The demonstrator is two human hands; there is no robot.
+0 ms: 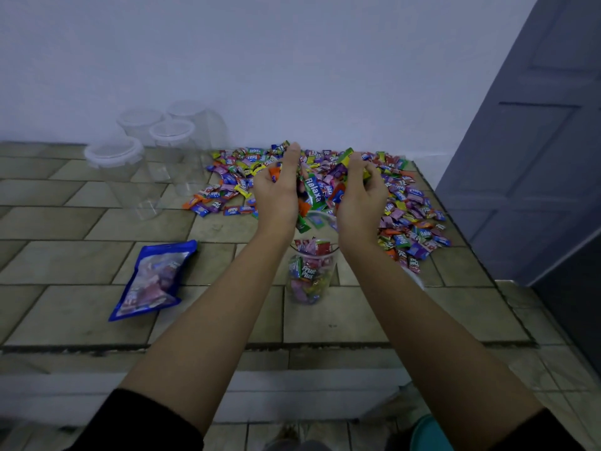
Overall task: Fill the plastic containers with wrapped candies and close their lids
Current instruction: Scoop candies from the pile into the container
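Your left hand (279, 190) and right hand (360, 198), cupped side by side, each curl round wrapped candies (338, 195) directly above one open plastic container (309, 289). It stands part-filled on the tiled counter (65, 255). Legible: "Relaxa" on a green wrapper (313, 189) between the hands; "Frut Plus" inside the container. Four empty lidded containers (120, 164) stand back left. One blue bag (153, 281) lies left. Candy pile (409, 203) behind: too many to count.
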